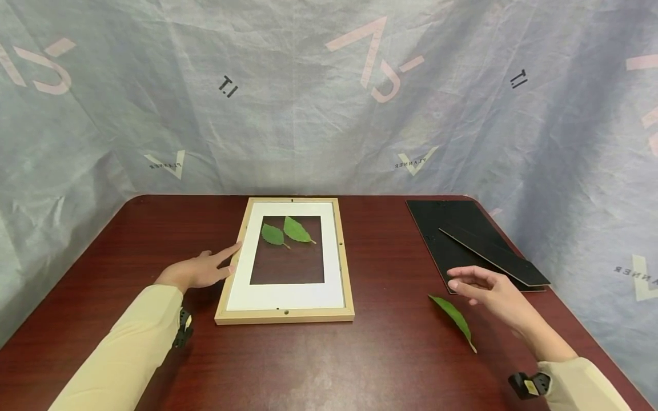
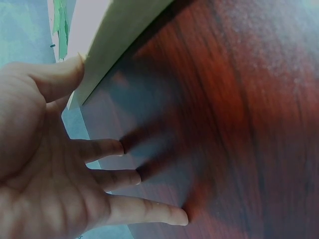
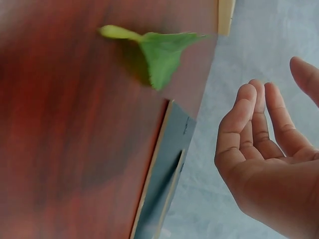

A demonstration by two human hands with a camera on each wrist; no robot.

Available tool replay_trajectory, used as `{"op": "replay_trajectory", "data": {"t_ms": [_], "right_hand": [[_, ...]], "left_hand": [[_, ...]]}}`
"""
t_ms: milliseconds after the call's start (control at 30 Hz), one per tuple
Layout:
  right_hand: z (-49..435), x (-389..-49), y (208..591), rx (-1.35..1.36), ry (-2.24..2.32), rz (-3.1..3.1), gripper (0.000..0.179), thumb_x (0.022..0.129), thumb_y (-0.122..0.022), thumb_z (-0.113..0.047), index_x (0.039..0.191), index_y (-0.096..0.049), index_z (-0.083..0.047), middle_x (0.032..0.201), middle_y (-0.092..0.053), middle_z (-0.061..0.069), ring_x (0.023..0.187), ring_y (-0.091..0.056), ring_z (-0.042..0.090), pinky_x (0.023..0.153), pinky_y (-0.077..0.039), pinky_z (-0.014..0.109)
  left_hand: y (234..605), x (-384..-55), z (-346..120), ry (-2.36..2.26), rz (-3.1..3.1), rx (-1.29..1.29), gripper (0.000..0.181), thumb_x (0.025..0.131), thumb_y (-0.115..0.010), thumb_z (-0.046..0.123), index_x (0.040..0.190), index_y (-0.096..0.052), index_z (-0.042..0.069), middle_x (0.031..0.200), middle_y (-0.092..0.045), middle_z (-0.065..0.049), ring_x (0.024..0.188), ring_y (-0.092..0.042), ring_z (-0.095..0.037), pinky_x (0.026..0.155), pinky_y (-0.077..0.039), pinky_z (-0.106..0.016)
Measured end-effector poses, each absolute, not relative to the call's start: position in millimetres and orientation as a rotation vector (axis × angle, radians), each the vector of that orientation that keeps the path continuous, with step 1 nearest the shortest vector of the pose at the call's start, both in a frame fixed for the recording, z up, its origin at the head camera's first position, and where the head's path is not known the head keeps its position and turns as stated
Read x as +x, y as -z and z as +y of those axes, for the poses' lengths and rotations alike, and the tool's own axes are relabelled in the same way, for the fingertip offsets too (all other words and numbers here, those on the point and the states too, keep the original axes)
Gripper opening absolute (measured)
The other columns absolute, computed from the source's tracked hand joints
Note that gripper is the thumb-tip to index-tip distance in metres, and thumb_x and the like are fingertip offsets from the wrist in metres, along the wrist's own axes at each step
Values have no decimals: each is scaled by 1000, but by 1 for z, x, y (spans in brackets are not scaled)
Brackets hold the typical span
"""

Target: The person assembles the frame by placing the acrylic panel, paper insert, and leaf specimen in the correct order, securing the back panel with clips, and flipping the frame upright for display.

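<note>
A light wooden picture frame with a white mat lies on the table. Two green leaves, a darker leaf and a lighter leaf, sit in the upper part of the mat's window. My left hand touches the frame's left side with thumb and fingertips, its fingers spread and straight; the left wrist view has the thumb at the frame's edge. Over the right of the table hovers my right hand, fingers loosely bent and holding nothing. A third leaf lies on the table just below it, curled in the right wrist view.
At the back right lies a black backing board, with its black stand flap raised at a slant. A grey printed cloth hangs behind the dark red wooden table.
</note>
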State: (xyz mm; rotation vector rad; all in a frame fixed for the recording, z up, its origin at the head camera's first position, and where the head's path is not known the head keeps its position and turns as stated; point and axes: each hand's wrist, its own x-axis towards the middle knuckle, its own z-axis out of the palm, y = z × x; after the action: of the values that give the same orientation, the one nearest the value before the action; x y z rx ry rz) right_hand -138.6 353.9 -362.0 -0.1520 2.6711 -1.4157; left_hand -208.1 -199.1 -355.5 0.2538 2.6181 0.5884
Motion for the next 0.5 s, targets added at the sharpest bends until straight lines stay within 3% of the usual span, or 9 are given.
{"op": "replay_trajectory", "data": {"t_ms": [200,500], "right_hand": [[364,-129,370,-133,1407,2660,47,102,-64,-27,139,-56,1,127,-67,11,102,-63,-1,80,-55,33],[375,-115,381,-88,1400,2626,45,102,-64,-24,139,-56,2,118,-70,9,99,-67,7,74,-54,32]], "left_hand": [[354,-207,-198,-597,2606,257,68,110,-45,32,162,-9,7,150,-7,-52,139,-14,-70,107,-22,-76],[354,-208,-199,-600,2596,256,68,110,-44,32,162,-8,7,151,-6,-52,139,-13,-70,107,-22,-77]]}}
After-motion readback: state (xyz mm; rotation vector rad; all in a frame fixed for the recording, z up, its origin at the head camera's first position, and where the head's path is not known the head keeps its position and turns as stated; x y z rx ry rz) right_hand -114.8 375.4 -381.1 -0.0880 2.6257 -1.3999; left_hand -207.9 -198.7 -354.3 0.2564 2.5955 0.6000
